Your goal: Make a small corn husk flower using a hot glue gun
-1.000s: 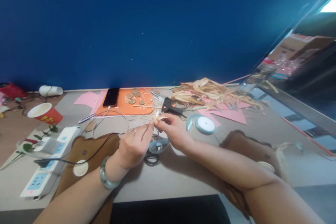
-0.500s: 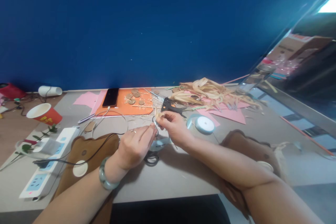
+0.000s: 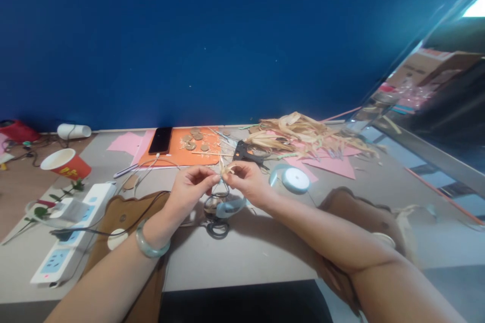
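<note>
Evidently pinching pale husk piece (image 3: pixel 223 167) left of ribbon spool (image 3: pixel 296 180), between closed fingers of right hand (image 3: pixel 247 181); with closed fingers of left hand (image 3: pixel 191 187) just beside, cannot tell on what. Likely light, papery, prone to splitting. Best held gently at lower end.

Craft workspace: ribbon spool (image 3: pixel 296 180), dried husks (image 3: pixel 295 126), orange sheet (image 3: pixel 207 160).
</note>
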`<state>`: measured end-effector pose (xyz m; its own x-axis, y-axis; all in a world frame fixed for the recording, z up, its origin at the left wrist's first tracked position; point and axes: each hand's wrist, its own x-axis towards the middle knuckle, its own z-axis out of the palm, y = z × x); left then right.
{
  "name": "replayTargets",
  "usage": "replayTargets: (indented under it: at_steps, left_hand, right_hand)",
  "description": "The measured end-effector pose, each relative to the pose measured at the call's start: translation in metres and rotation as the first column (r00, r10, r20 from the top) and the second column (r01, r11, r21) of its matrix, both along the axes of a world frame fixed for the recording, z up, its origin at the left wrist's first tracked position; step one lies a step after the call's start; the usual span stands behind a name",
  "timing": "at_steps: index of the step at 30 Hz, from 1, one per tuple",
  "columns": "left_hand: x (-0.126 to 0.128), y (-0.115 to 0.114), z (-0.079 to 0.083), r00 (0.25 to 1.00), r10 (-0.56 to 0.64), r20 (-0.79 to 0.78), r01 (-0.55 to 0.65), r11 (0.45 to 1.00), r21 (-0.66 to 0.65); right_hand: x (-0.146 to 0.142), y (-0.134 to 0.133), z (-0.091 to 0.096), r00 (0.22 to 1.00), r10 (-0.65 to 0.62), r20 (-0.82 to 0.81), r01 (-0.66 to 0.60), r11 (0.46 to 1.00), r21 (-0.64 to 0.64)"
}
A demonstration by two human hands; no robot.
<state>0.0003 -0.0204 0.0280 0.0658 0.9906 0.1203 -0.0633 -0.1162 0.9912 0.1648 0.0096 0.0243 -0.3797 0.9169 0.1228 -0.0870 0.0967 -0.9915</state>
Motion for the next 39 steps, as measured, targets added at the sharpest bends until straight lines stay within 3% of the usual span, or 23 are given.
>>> replayTargets:
  at_steps: [6, 11, 22, 29, 39]
  left_hand:
    - [-0.002, 0.002, -0.004, 0.999, -0.031, 0.014, 0.032, 0.995, -0.095]
    - [-0.002, 0.005, -0.008, 0.995, 0.062, -0.083, -0.067, 0.996, -0.066]
    - [-0.001, 0.001, -0.012, 0.934, 0.225, -0.278, -0.174, 0.965, 0.199]
    - [-0.002, -0.003, -0.023, 0.804, 0.365, -0.470, -0.116, 0.871, 0.478]
    - [-0.001, -0.004, -0.027, 0.728, 0.440, -0.526, -0.096, 0.825, 0.557]
  right_hand:
    - [0.000, 0.002, -0.001, 0.997, -0.021, 0.076, 0.018, 0.999, 0.046]
    - [0.001, 0.003, -0.002, 0.987, -0.045, 0.151, 0.028, 0.994, 0.110]
    - [0.004, 0.005, -0.002, 0.982, -0.014, 0.190, -0.017, 0.987, 0.161]
    - [0.003, 0.001, 0.001, 0.970, -0.053, 0.238, 0.000, 0.976, 0.217]
    - [-0.002, -0.005, -0.005, 0.985, -0.089, 0.151, 0.064, 0.985, 0.161]
